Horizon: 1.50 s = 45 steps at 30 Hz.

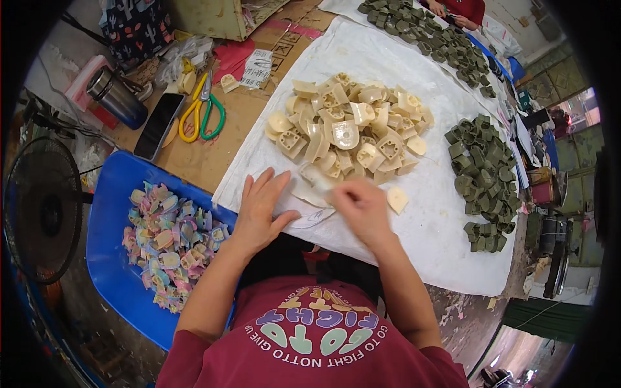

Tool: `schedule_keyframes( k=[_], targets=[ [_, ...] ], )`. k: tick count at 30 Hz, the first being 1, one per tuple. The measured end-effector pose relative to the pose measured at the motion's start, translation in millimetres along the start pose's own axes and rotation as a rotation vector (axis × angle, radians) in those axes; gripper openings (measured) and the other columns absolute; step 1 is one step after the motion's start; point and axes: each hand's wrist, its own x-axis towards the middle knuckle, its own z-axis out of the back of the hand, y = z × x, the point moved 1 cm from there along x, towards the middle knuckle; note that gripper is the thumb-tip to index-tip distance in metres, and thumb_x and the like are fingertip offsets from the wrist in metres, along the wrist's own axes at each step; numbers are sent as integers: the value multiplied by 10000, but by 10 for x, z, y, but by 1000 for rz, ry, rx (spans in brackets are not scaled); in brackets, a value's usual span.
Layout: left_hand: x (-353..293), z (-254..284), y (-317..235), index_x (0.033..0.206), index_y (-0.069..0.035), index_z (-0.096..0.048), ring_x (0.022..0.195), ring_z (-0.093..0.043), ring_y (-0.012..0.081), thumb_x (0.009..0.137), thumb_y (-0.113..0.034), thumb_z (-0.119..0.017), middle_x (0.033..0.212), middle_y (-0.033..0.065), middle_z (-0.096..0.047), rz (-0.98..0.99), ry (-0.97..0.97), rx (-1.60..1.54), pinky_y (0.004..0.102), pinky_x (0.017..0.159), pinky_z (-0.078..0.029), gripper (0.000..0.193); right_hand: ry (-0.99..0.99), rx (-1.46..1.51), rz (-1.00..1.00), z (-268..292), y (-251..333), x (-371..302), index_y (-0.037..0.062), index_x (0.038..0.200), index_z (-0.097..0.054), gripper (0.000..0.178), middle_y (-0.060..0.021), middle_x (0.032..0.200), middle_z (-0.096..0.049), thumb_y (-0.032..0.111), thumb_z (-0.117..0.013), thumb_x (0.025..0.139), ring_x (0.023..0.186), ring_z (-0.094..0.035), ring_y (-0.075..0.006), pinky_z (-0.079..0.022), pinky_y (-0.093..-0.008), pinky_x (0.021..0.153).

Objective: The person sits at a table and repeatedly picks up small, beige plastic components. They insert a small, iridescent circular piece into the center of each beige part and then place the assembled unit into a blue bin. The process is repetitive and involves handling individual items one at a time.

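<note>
My left hand [264, 210] lies flat on the white cloth [414, 246] near the table's front edge, fingers spread and holding nothing. Beside it, my right hand [360, 208] is curled closed and smeared by motion. A pale blurred thing [315, 177] shows just left of its fingertips; its kind cannot be made out. Right in front of both hands rises a heap of cream-coloured moulded plastic pieces [345, 134], rounded at one end, some with holes on the underside. One loose cream piece [397, 200] lies just right of my right hand.
A blue tub [107, 258] of pastel multicoloured pieces stands at my left. Dark green pieces [482, 181] are piled on the right, more [427, 39] at the back by another person [462, 10]. Scissors [204, 113], a phone [159, 127] and a flask [116, 97] occupy the left; a fan [42, 210] is beyond.
</note>
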Motion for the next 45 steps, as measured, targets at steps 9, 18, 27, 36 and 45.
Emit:
schedule_keyframes(
  k=[9,18,27,36,45],
  targets=[
    [244,87,-667,1278,8,-545,1136,-570,248,858,-233,-683,1220,157,-598,198,100,-893,393,978,-453,503,-180,-246,322,309,215,-263,16,839,-627,96,-95,838,-632,44,-698,781,707,-618,-212,-501,-313,631],
    [406,-101,-746,1287,51,-499,1100,-616,289,972,-201,-528,1254,188,-576,640,-36,-1573,381,873,-576,404,-427,-1050,-112,683,-562,-601,38,999,-618,264,-161,1060,-621,115,-736,776,1042,-582,-327,-477,-388,822],
    [421,-177,-811,1331,37,-438,1186,-556,303,986,-230,-475,1372,195,-477,653,-175,-1949,404,950,-523,438,-114,-171,101,396,296,-456,52,1042,-616,253,-117,975,-630,43,-667,795,888,-622,-290,-520,-361,743],
    [381,-12,-951,1262,37,-508,1121,-596,255,981,-182,-518,1230,193,-589,615,-212,-1810,392,955,-513,357,-127,139,155,356,662,-217,34,1067,-636,409,-135,1014,-630,-79,-719,683,893,-641,-265,-522,-324,769],
    [296,241,-1158,1288,16,-498,1159,-578,268,1001,-255,-489,1248,218,-586,410,-84,-1833,400,991,-468,395,-208,85,374,375,646,-196,27,995,-629,358,-147,1037,-648,-90,-724,670,984,-634,-315,-525,-390,848]
  ],
)
